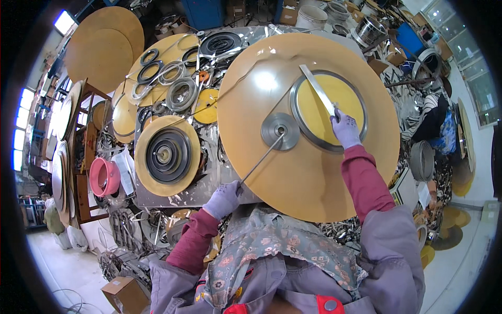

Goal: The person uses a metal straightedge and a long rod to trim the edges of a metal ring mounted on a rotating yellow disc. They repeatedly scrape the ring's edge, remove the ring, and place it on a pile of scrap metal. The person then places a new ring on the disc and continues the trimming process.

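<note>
My gloved left hand (222,200) is closed around a thin metal rod (260,162), whose far tip reaches the hub of a small grey metal disc (271,130). My gloved right hand (345,129) grips the near end of a flat silvery bar (316,89). That bar slants across a yellow disc (314,112) rimmed by a grey metal ring (308,132). Both discs lie on a large tan round board (334,193). A thin line, perhaps a strip, runs between the small disc and the ring.
On the table to the left, black stepped rings (180,149) sit on a tan disc (149,178), with several loose metal rings (182,94) beyond. A pink tub (104,177) stands at the left edge. Metal scraps pile up at the right. A cardboard box (125,294) is at lower left.
</note>
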### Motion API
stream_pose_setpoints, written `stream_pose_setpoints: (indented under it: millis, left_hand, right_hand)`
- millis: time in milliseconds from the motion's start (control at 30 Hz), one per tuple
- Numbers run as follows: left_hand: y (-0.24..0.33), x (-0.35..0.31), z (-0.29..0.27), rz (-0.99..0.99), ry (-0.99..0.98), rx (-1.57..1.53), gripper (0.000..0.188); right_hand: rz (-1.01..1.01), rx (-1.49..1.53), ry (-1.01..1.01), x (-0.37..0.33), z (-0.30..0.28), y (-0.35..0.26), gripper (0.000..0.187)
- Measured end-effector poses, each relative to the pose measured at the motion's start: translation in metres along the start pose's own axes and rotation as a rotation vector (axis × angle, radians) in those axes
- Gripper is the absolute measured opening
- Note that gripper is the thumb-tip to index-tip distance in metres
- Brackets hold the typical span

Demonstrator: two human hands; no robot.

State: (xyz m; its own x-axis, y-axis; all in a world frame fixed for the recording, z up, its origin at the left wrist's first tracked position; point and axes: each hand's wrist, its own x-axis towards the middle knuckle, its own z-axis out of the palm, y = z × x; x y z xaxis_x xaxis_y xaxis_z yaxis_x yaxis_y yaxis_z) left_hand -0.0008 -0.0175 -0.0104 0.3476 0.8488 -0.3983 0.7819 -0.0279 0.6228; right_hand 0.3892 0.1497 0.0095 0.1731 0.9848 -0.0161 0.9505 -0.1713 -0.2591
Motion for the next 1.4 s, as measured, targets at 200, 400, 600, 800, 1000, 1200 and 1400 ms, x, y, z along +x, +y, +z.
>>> stream_pose_setpoints:
  millis: [200,400,600,800,1000,1200,1400]
  left_hand:
    - [0.004,-0.001,-0.005,-0.030,0.065,-0.038,0.017]
    - [-0.001,-0.001,-0.001,-0.002,0.002,0.030,0.017]
    - [0.002,-0.001,0.008,-0.013,0.032,0.000,0.016]
    - [0.001,0.002,0.007,0.006,0.037,0.021,0.015]
    - [0.008,-0.002,0.006,-0.037,0.049,-0.035,0.015]
    - [0.021,-0.012,0.006,0.013,0.034,-0.110,0.026]
    - [0.009,-0.017,0.036,-0.066,0.068,-0.134,0.021]
  right_hand:
    - [0.032,-0.001,-0.035,-0.004,-0.005,-0.006,0.037]
    - [0.025,-0.014,-0.040,-0.003,-0.005,-0.004,0.036]
    - [-0.030,-0.014,-0.001,-0.007,0.000,0.004,0.036]
    - [-0.028,0.007,-0.034,-0.010,-0.003,0.007,0.037]
    - [-0.030,-0.001,-0.070,-0.016,-0.014,-0.002,0.039]
    - [-0.306,0.192,-0.018,-0.018,-0.012,-0.019,0.039]
    - [-0.956,0.353,-0.320,-0.043,-0.014,-0.199,0.030]
